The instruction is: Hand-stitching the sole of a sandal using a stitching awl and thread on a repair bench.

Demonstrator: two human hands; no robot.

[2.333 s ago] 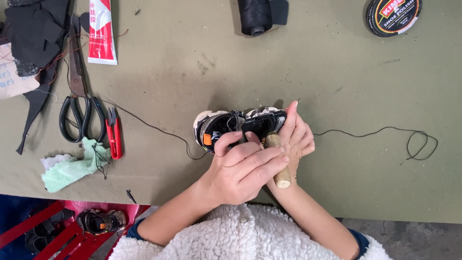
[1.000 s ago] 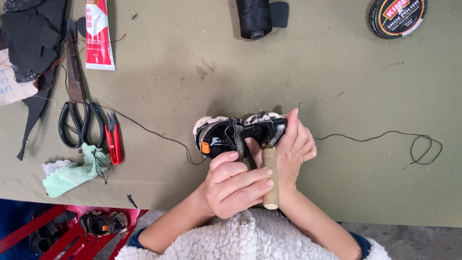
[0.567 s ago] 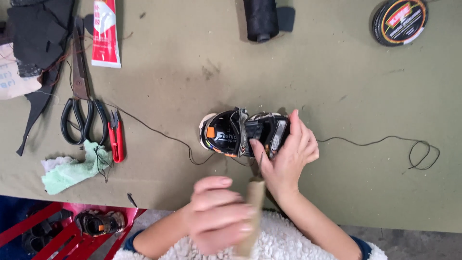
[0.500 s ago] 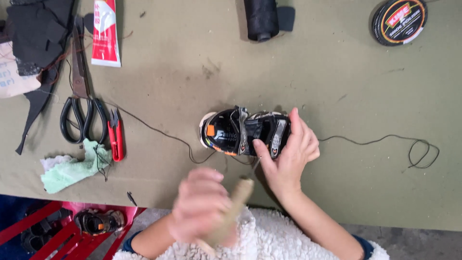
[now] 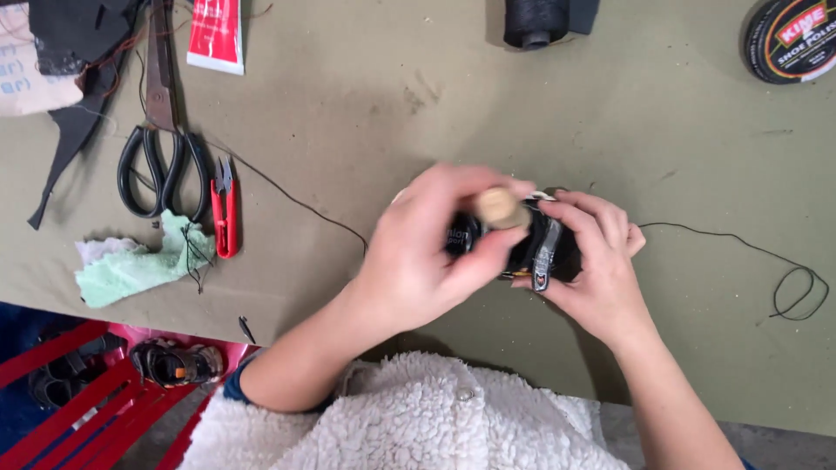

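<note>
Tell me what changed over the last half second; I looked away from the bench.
The left hand, holding the wooden-handled tool, came back up from near the body onto the small black shoe. The right hand kept holding the shoe. Scissors, red snips and thread spool stayed put.

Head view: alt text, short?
Left hand grips a wooden-handled tool against a small black sandal steadied by the right hand on an olive-green table; black scissors and red snips lie left.
</note>
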